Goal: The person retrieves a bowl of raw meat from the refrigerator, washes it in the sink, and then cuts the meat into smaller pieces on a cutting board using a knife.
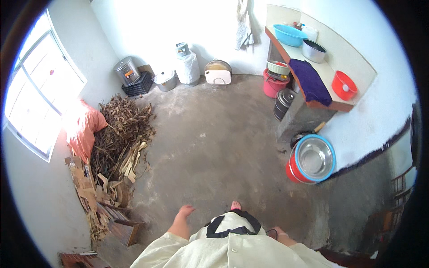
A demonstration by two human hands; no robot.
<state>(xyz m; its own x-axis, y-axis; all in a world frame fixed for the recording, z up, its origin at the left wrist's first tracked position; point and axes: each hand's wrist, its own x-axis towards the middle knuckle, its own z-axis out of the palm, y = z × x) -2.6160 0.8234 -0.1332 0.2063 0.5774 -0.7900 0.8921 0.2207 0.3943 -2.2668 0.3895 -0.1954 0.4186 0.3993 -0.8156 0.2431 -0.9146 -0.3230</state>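
Observation:
My left hand [186,210] hangs low over the concrete floor [214,150], to the left of my body, with nothing seen in it; its fingers are too small to tell whether they are apart. Close to my right side, my right hand [280,231] is partly hidden by my pale shirt [214,252], and a thin dark loop shows beside it. What that hand does cannot be made out. One foot in a sandal [236,205] shows between the hands, beneath black straps.
Dry leaves and sticks [124,124] lie by the left wall near a wooden stool [125,231]. A steel pot [127,71] and a gas cylinder [187,67] stand at the back. On the right are a counter [326,74] and a red bucket [294,170] topped by a metal basin [315,157].

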